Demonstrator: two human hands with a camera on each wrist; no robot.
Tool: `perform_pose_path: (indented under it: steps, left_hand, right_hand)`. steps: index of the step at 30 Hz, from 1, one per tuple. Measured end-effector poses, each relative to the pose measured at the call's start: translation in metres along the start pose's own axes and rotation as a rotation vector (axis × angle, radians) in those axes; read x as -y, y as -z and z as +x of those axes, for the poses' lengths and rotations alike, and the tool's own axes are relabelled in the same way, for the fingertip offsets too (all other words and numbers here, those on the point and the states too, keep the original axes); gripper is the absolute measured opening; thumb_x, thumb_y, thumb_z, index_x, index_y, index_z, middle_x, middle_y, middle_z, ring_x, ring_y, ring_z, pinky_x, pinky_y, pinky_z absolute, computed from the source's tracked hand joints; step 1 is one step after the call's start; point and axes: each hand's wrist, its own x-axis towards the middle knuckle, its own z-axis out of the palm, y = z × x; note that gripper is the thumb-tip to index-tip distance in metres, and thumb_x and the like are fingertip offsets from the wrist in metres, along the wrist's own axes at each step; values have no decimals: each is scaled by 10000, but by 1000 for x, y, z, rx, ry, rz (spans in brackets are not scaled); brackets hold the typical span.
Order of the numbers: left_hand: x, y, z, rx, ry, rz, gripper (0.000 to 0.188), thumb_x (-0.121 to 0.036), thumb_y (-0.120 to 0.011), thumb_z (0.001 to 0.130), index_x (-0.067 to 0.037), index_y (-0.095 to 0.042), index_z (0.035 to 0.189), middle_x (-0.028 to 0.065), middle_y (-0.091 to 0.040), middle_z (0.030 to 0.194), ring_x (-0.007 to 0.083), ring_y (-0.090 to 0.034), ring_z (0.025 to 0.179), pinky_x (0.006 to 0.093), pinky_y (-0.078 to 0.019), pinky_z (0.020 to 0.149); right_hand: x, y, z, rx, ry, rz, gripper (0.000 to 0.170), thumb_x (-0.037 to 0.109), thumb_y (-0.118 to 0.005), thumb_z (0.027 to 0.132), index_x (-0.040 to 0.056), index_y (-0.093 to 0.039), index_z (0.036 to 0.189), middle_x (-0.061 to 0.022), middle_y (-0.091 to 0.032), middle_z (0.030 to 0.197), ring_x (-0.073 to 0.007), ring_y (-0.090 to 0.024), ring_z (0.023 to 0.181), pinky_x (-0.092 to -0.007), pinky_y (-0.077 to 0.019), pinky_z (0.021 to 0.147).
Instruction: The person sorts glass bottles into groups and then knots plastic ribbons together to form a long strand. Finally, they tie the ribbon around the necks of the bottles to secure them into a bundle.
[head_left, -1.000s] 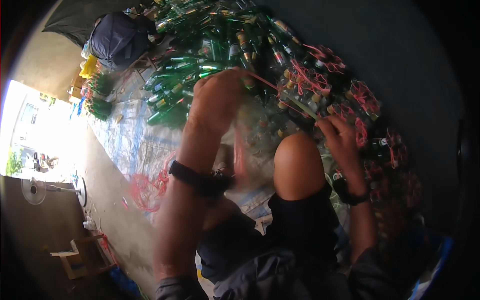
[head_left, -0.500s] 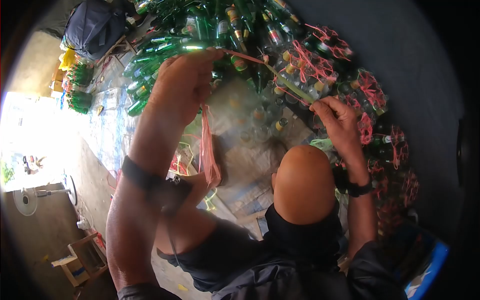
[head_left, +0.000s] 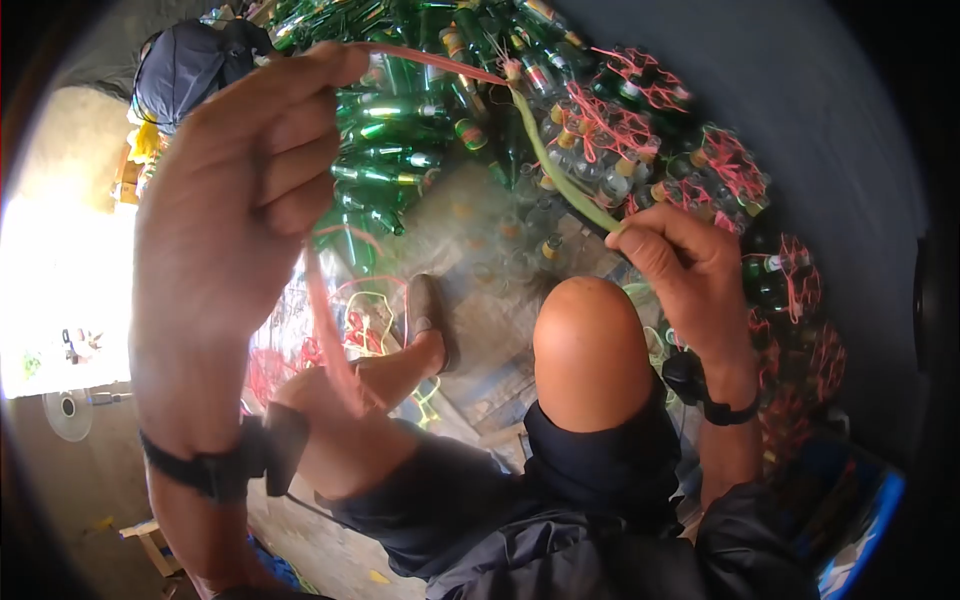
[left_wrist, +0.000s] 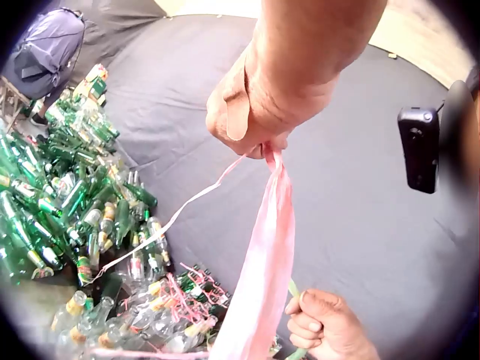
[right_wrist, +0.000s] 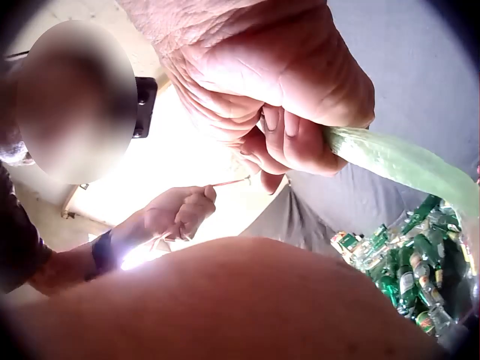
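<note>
In the head view the left hand, raised at the left, grips pink plastic twine whose strand runs taut to a knot joined to a pale green strip. A bunched pink tail hangs below that hand; the left wrist view shows this tail wide and flat. The right hand pinches the green strip's lower end between thumb and fingers above the bent knee. Close up in the right wrist view, the strip comes out of the curled fingers of the right hand.
Green bottles lie piled ahead. At the right stand bottle bundles tied with pink twine. Loose pink and yellow twine lies on the floor near a shoe. A dark backpack is at the upper left, a fan at the left.
The left hand has moved left and up, closer to the head camera, with the pink twine in it. The knot has shifted upward and left; the right hand still pinches the green strip.
</note>
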Motion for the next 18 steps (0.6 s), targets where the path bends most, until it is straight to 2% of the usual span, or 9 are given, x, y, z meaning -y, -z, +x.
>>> perform_pose_path:
  steps: [3, 7, 10, 12, 13, 14, 16, 17, 18]
  left_hand:
    - [-22, -16, -29, 27, -23, 27, 174, -130, -538, 1064, 15, -605, 1133, -114, -258, 652, 2, -189, 480, 205, -136, 394]
    - [-51, -25, -67, -6, -47, 98, 190, -118, -536, 1057, 28, -578, 1172, -95, -300, 699, 7, -208, 497, 199, -161, 399]
    - [-61, -35, -103, -92, -240, 348, 382, -115, -491, 1055, 109, -462, 1364, -6, -416, 902, 13, -305, 583, 178, -236, 421]
    - [-63, -60, -125, -403, -305, 283, 374, -168, -599, 1033, 97, -572, 1295, -83, -338, 715, 9, -254, 528, 195, -183, 415]
    - [-72, -56, -135, -212, -306, 393, 426, -176, -609, 1025, 95, -531, 1345, -75, -418, 745, 10, -259, 533, 191, -202, 417]
    - [-95, -55, -135, 68, -22, 212, 214, -180, -572, 1045, 32, -554, 1027, -24, -347, 650, 63, -299, 490, 247, -255, 429]
    - [-111, -63, -140, 238, -8, 278, 264, -204, -594, 1037, 44, -569, 1124, -47, -323, 656, 47, -273, 510, 228, -236, 434]
    - [-107, -72, -155, 1, -135, 391, 257, -177, -604, 1027, 41, -571, 1159, -55, -374, 677, 45, -314, 530, 224, -257, 442]
    - [-114, -73, -163, 2, -137, 395, 257, -177, -604, 1027, 41, -571, 1159, -55, -374, 677, 45, -314, 530, 224, -257, 442]
  right_hand:
    - [22, 1, -12, 76, 111, 36, 128, 89, -672, 974, -18, -708, 914, -11, -659, 724, -59, -589, 684, -236, -456, 617]
    - [41, 3, -27, 161, 240, 116, 93, 65, -667, 954, -15, -698, 919, -73, -668, 749, -130, -643, 675, -272, -479, 623]
    - [66, 14, -38, 301, 193, 102, 82, 61, -666, 947, -9, -693, 916, -84, -669, 757, -148, -644, 673, -294, -482, 619]
    - [75, 9, -44, 266, 346, 122, 82, 66, -667, 951, -3, -688, 911, -90, -659, 755, -190, -649, 663, -313, -475, 604]
    - [77, 7, -49, 267, 406, 130, 74, 66, -675, 947, 0, -690, 917, -99, -651, 753, -218, -651, 664, -322, -471, 599]
    - [79, 5, -53, 268, 465, 136, 68, 67, -682, 943, 3, -691, 922, -109, -643, 751, -246, -652, 666, -331, -468, 595]
    - [86, 4, -63, 332, 449, 234, 71, 69, -706, 924, 11, -682, 955, -123, -633, 772, -275, -646, 678, -356, -476, 593]
    - [87, 3, -66, 368, 450, 246, 90, 71, -717, 916, 15, -671, 968, -123, -637, 794, -277, -647, 682, -368, -486, 596]
    - [88, 1, -69, 404, 451, 257, 113, 73, -727, 907, 18, -660, 980, -122, -640, 815, -279, -648, 687, -379, -495, 599]
